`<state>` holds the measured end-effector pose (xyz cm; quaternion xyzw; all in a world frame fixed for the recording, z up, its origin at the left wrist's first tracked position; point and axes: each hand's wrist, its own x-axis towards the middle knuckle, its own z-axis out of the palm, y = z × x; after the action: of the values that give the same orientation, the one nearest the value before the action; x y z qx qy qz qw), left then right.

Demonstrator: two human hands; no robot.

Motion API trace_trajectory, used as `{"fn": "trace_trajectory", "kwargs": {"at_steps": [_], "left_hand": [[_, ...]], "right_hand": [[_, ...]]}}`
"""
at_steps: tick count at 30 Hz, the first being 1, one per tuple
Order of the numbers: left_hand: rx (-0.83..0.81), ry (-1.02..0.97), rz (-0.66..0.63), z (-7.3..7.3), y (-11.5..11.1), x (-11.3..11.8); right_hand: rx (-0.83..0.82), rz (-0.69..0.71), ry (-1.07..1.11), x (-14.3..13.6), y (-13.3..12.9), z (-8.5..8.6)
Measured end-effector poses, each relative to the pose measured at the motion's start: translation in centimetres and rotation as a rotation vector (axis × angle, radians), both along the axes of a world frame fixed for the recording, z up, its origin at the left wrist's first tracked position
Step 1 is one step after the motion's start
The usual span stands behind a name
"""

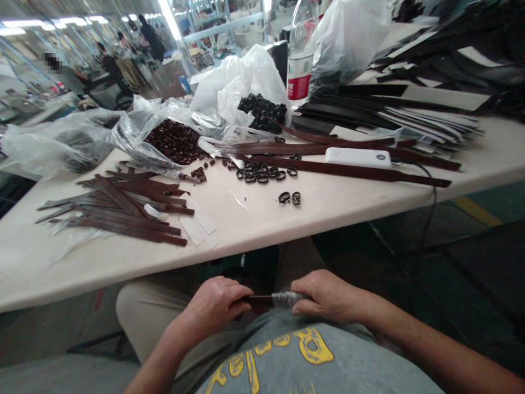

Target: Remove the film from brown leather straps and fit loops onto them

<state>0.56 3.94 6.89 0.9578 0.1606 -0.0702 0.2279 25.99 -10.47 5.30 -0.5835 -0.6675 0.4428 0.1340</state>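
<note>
Close to my body, below the table edge, both hands grip a dark brown strap [261, 300]. My left hand [219, 303] pinches its left part between thumb and fingers. Closed on the other end is my right hand [326, 295], where crinkled clear plastic [284, 299] wraps the strap. The palms hide both ends of the piece. On the table beyond lie a pile of brown straps [135, 205], small black loops [260, 172] and two more loops [290, 198] nearer the edge.
An open plastic bag holds small brown pieces [174, 141]; another holds black pieces [262, 112]. A white device [358, 157] with a cable rests on long brown straps [361, 171]. A bottle [299, 71] stands behind, beside black strips [348, 115]. People sit in the background.
</note>
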Motion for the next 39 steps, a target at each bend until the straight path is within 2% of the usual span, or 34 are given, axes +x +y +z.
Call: {"fn": "trace_trajectory", "kwargs": {"at_steps": [5, 9, 12, 14, 18, 20, 25, 29, 33, 36, 39], "left_hand": [[-0.124, -0.050, 0.153, 1.0, 2.7, -2.7], [-0.349, -0.139, 0.373, 0.8, 2.7, -3.1], [-0.525, -0.203, 0.543, -0.3, 0.9, -1.3], [-0.629, -0.224, 0.566, -1.2, -0.7, 0.6], [-0.721, -0.262, 0.575, -2.4, -2.7, 3.5], [-0.775, -0.292, 0.586, -2.5, -2.7, 3.7], [-0.923, -0.353, 0.649, -2.2, -1.4, 2.0], [-0.951, -0.398, 0.709, -2.4, -1.6, 1.9], [-0.946, -0.414, 0.710, -2.6, -2.3, 2.6], [-0.875, -0.397, 0.698, -2.3, -2.5, 2.8], [-0.712, -0.358, 0.612, -1.9, -2.4, 2.7]], "right_hand": [[-0.091, -0.107, 0.052, 3.5, -0.6, 0.0], [-0.098, -0.139, -0.021, 4.7, -0.7, -0.5], [0.036, -0.148, -0.058, 3.0, 0.3, -1.0], [0.151, -0.132, -0.021, 0.8, 1.3, -1.2], [0.295, -0.084, -0.027, -3.2, 3.4, -1.5], [0.327, -0.092, -0.037, -3.7, 3.9, -1.6], [0.336, -0.152, 0.013, -2.5, 3.5, -1.9], [0.369, -0.106, -0.045, -3.0, 3.4, -2.0], [0.459, -0.031, -0.128, -4.5, 3.8, -2.2], [0.428, -0.015, -0.189, -5.1, 4.0, -2.5], [0.377, 0.027, -0.222, -5.3, 3.9, -2.9]]}}
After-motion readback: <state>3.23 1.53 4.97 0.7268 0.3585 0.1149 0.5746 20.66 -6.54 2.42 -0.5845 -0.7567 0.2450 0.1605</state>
